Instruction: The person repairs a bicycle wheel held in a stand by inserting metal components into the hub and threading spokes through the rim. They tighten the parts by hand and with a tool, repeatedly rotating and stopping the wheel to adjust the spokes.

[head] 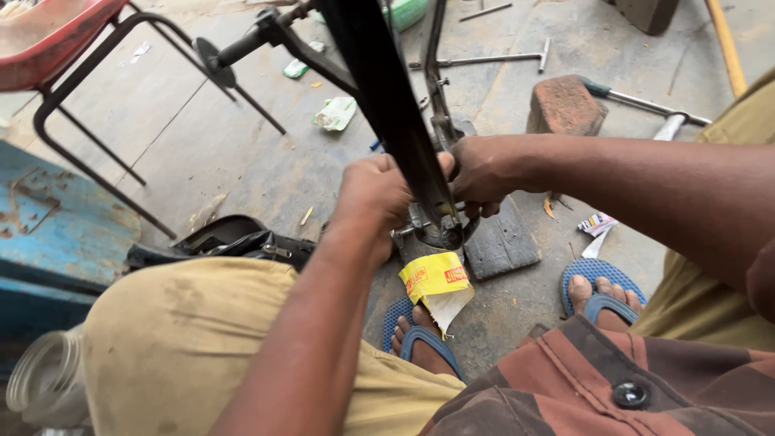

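At nine o'clock stands a blue box [56, 234], with a red chair [48, 36] on black legs up at eleven and a clear plastic jar [44, 379] down at seven. Just right of the box a black saddle [234, 241] lies on the concrete floor [242, 161]. In the centre the left hand [375, 194] has its fingers curled tight around a black bicycle frame tube [387, 97] that slants up toward twelve; the right hand [483, 173] grips the same tube from the other side, fingers closed on it just above the metal fitting [436, 230] at its foot. That fitting rests on a dark wooden block [500, 242], a yellow wrapper [436, 282] below it at six. I judge the work mid-way: the joint looks unfinished, parts scattered about. At one o'clock sit a brick [565, 105] and a T-handled wrench [492, 58].
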